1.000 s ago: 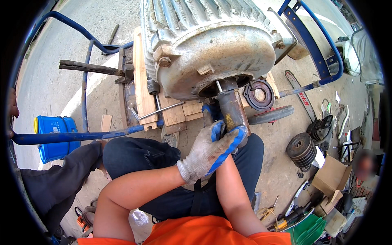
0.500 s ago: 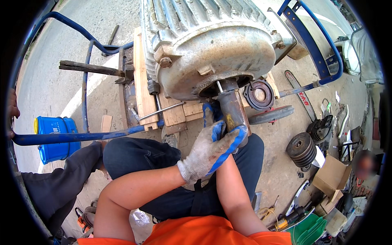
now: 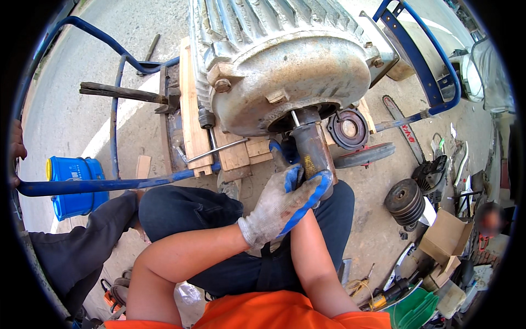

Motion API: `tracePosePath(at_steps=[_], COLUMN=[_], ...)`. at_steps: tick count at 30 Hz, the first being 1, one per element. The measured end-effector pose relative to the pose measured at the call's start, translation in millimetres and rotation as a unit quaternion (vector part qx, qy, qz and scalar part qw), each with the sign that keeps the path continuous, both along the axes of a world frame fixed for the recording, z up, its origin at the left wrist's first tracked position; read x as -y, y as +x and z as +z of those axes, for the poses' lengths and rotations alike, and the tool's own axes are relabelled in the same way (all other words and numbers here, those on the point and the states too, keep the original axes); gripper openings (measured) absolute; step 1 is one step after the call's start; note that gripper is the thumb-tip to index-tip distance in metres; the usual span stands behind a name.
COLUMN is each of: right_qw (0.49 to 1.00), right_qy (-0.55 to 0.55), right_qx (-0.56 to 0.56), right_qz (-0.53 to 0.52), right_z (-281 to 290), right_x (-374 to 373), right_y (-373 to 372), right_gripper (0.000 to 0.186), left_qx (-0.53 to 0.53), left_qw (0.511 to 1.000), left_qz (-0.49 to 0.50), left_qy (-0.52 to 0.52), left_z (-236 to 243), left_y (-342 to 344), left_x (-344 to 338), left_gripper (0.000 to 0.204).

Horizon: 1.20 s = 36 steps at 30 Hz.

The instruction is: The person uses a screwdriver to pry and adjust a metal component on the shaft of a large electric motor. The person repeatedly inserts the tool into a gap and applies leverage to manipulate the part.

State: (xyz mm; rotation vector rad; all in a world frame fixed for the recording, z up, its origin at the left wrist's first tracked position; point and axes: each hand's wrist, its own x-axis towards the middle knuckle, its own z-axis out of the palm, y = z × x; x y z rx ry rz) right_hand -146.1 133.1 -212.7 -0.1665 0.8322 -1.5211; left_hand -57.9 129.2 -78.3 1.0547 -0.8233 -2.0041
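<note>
A large grey electric motor [image 3: 290,82] with a finned housing stands before me. Its thick, rusty shaft [image 3: 311,148] points toward my knees. A thin metal rod [image 3: 295,118] sticks out of the dark opening beside the shaft. My left hand [image 3: 287,194], in a grey work glove with blue coating, is closed on the near end of the shaft, thumb against its side. A gloved finger [image 3: 279,156] stretches up to the left of the shaft; whose hand it belongs to I cannot tell. My right forearm [image 3: 312,241] rises behind the left hand, and the right hand is hidden there.
Wooden blocks [image 3: 233,153] lie under the motor on a blue-framed cart [image 3: 109,186]. A round flanged cover [image 3: 348,128] sits right of the shaft. A chainsaw [image 3: 427,170], a grooved pulley [image 3: 404,200] and a cardboard box [image 3: 444,233] lie right; a blue bucket [image 3: 79,186] stands left, near another person's leg [image 3: 82,247].
The gloved finger left of the shaft has straightened and shifted slightly left. The left hand on the shaft and the motor stay almost the same.
</note>
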Motion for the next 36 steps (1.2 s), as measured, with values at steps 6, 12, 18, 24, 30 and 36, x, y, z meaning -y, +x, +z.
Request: tracePosePath(at_steps=[6,12,18,24,30,36], right_qw=[1.000,1.000,1.000,1.000,1.000,0.999], right_qy=[-0.002,-0.005,-0.002,-0.002,-0.006,-0.009], right_qx=[-0.011,-0.015,-0.015,-0.021,-0.029,-0.044], right_qz=[0.002,-0.001,0.000,-0.002,-0.005,-0.010], right_z=[-2.5,-2.2,-0.7,0.6,0.7,1.3], right_x=[8.8,11.5,4.2,-4.9,-6.6,-10.3], right_y=[-4.7,-8.5,-6.9,-5.3,-5.3,-4.4], right_gripper=[0.031,0.030,0.029,0.028,0.027,0.026], left_qx=[0.009,-0.001,-0.020,0.033,0.028,0.019], left_qw=[1.000,1.000,1.000,0.999,0.999,0.999], left_qz=[-0.018,-0.018,-0.009,-0.031,-0.027,-0.028], left_qy=[0.016,0.010,0.001,0.009,0.005,0.009], left_z=[8.5,2.8,3.2,8.1,12.5,14.7], left_y=[3.0,0.2,-0.5,0.7,1.6,2.5], left_x=[3.4,1.9,1.3,3.6,5.1,5.5], left_gripper=[0.030,0.029,0.028,0.030,0.032,0.033])
